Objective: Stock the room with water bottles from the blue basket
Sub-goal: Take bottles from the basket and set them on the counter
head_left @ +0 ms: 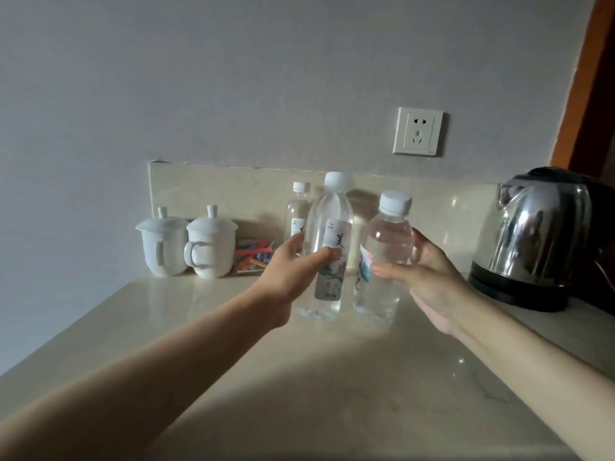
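On a pale stone surface (299, 377) against a grey wall, the left hand (293, 271) grips one water bottle (327, 247) and the right hand (429, 277) grips a second bottle (382, 254), both upright. Behind stand a third bottle (297, 207), two lidded cups (186, 244), a kettle (539, 237) and a wall socket (418, 131).

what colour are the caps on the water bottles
White. The head view shows it best, on the left-hand bottle and the right-hand bottle.
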`<control>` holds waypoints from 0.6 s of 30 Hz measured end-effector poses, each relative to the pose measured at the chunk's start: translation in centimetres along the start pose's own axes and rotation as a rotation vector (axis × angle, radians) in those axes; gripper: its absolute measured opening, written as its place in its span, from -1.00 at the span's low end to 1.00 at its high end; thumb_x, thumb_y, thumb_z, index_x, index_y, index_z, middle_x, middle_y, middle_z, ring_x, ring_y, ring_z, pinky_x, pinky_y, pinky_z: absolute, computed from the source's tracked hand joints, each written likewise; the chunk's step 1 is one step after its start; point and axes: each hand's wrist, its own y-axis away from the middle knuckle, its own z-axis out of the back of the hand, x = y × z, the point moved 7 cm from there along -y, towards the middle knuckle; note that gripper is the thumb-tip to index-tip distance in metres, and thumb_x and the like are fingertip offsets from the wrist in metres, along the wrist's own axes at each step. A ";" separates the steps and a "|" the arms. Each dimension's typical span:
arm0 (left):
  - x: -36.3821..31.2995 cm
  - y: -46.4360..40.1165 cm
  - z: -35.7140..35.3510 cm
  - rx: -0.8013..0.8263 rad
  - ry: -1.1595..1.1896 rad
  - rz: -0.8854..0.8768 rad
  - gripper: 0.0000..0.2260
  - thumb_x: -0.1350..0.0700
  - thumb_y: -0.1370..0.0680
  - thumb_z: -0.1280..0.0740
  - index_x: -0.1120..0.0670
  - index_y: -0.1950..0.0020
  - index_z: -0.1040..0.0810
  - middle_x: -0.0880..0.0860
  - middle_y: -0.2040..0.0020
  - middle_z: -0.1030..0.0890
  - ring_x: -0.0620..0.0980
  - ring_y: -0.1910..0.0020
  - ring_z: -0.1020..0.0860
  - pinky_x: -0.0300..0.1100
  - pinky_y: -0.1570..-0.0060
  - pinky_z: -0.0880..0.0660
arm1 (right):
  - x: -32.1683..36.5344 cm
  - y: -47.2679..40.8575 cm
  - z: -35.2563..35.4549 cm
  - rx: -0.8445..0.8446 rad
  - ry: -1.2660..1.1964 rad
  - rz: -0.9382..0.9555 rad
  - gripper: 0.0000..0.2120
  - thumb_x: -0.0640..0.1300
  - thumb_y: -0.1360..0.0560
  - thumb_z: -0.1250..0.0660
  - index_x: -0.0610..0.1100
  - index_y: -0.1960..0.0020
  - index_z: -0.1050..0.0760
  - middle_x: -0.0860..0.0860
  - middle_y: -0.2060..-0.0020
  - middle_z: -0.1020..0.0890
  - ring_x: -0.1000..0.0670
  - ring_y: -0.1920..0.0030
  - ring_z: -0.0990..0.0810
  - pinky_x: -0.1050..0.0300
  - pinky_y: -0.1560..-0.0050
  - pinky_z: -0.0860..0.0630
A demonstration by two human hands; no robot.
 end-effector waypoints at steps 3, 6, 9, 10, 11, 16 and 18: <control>0.5 -0.7 0.9 0.004 -0.019 -0.002 -0.52 0.00 -0.33 -0.40 0.06 -0.24 -0.51 0.08 -0.08 -0.64 0.04 -0.09 -0.59 -0.02 0.06 -0.50 | -1.4 -1.4 0.5 0.007 -0.078 -0.045 -0.56 -0.36 -0.20 -0.41 -0.01 -0.01 -0.49 0.07 0.15 -0.60 0.08 0.09 -0.56 0.20 0.08 -0.43; 0.7 -1.7 1.8 -0.007 -0.010 -0.003 -0.60 0.08 -0.44 -0.40 0.09 -0.26 -0.49 0.11 -0.11 -0.63 0.06 -0.11 -0.57 -0.09 0.16 -0.48 | -2.3 -2.9 0.5 0.021 -0.111 -0.080 -0.44 -0.32 -0.18 -0.35 -0.01 -0.14 -0.38 0.08 0.07 -0.57 0.07 0.03 -0.52 0.18 0.01 -0.43; 0.8 -2.1 2.5 -0.020 -0.005 -0.003 -0.60 0.08 -0.43 -0.41 0.11 -0.25 -0.49 0.14 -0.12 -0.62 0.08 -0.14 -0.57 -0.10 0.17 -0.48 | -3.6 -3.9 0.4 0.067 -0.008 -0.166 -0.45 -0.22 -0.27 -0.46 0.06 -0.15 -0.32 0.07 -0.07 -0.52 0.02 -0.13 -0.48 0.13 -0.16 -0.41; 0.8 -2.1 2.6 -0.015 -0.012 -0.003 -0.62 0.09 -0.45 -0.40 0.11 -0.25 -0.50 0.14 -0.12 -0.62 0.07 -0.13 -0.57 -0.11 0.18 -0.47 | -4.4 -4.1 0.6 0.063 0.088 -0.209 -0.36 -0.11 -0.25 -0.50 0.07 -0.22 -0.27 0.07 -0.16 -0.49 0.01 -0.20 -0.46 0.06 -0.27 -0.38; 0.8 -2.1 2.8 -0.006 -0.019 -0.002 -0.63 0.11 -0.46 -0.39 0.10 -0.25 -0.50 0.13 -0.11 -0.62 0.05 -0.12 -0.57 -0.12 0.19 -0.46 | -5.1 -4.1 0.6 0.053 0.184 -0.248 -0.18 0.01 -0.18 -0.53 0.08 -0.33 -0.18 0.07 -0.25 -0.44 0.00 -0.26 -0.43 -0.02 -0.35 -0.34; 1.1 -2.1 3.3 0.027 -0.028 0.001 -0.69 0.18 -0.52 -0.32 0.08 -0.27 -0.48 0.12 -0.12 -0.62 0.00 -0.05 -0.59 -0.17 0.20 -0.45 | -6.2 -4.5 1.3 -0.040 0.246 -0.312 -0.21 -0.07 -0.29 -0.53 0.19 -0.34 -0.14 0.06 -0.16 -0.43 0.01 -0.21 -0.43 0.04 -0.19 -0.40; 1.2 -2.1 3.5 0.034 -0.020 -0.002 -0.68 0.17 -0.51 -0.33 0.07 -0.26 -0.49 0.09 -0.10 -0.64 -0.02 -0.04 -0.60 -0.17 0.20 -0.45 | -6.1 -4.7 1.4 0.010 0.203 -0.295 -0.34 -0.22 -0.34 -0.48 0.19 -0.24 -0.21 0.14 -0.03 -0.48 0.09 -0.08 -0.49 0.14 -0.01 -0.41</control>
